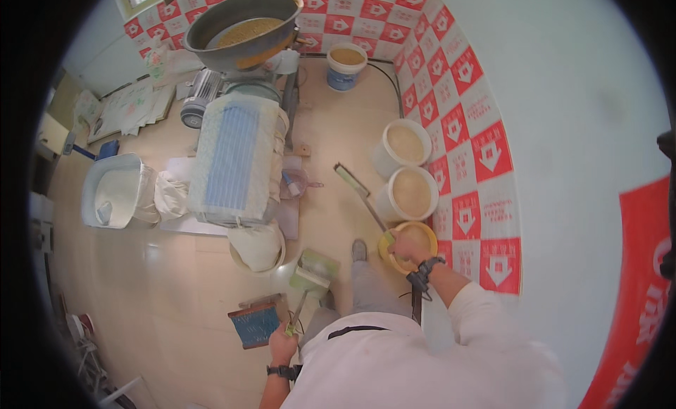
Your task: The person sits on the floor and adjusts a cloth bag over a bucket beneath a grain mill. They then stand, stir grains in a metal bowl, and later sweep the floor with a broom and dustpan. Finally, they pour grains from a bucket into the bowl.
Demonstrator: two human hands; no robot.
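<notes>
My left hand (283,343) grips the thin handle of a pale green dustpan (314,271), which hangs low over the floor in front of my legs. My right hand (408,249) reaches out to the right, above a yellow bucket (386,253) of tan grain by the wall. It is closed on the end of a long-handled brush (355,187), whose green head points away from me, toward the middle of the floor. A dark watch sits on each wrist.
Two white buckets (405,145) (412,193) of grain stand along the red-and-white tiled wall (465,127), and another bucket (346,60) stands farther back. A milling machine with a grey hopper (243,25) and a cloth-covered body (236,159) fills the centre. To the left are a white tub (113,191) and a blue stool (255,324).
</notes>
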